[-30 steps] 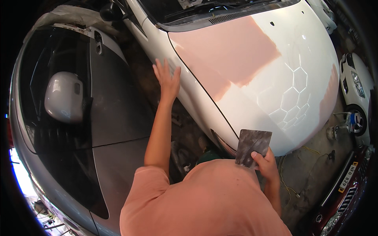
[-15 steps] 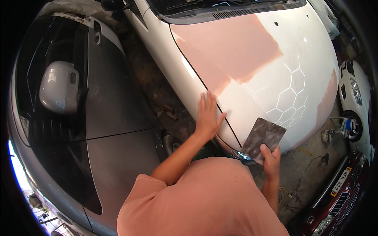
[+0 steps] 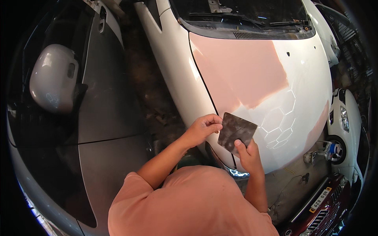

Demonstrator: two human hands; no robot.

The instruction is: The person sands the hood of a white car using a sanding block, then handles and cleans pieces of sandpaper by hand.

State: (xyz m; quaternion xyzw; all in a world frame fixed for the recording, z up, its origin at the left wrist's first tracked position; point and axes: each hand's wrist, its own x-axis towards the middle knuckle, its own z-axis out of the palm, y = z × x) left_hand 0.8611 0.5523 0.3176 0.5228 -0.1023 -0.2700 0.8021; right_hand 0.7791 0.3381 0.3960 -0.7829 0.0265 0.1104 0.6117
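My right hand (image 3: 248,155) grips a dark grey, mottled square sheet (image 3: 237,129), thumb over its face, above the front corner of a white car bonnet. My left hand (image 3: 205,128) is curled with thumb and fingers drawn together at the sheet's left edge; whether they pinch it or something small is unclear. The bonnet (image 3: 307,70) carries pink filler patches (image 3: 240,67) and pale hexagon lines. Its fender (image 3: 169,78) runs along the left side of the bonnet, past a dark seam.
A grey car (image 3: 106,169) with a large silver mirror (image 3: 53,78) stands close on my left, a narrow dark gap between. At right are a white car (image 3: 342,129), a metal stand (image 3: 325,151), cables and a dark red front bumper (image 3: 323,208).
My left hand has moved from open along the fender to curled fingers at the sheet. My right hand has raised the sheet slightly leftward. The view has shifted, showing more windscreen.
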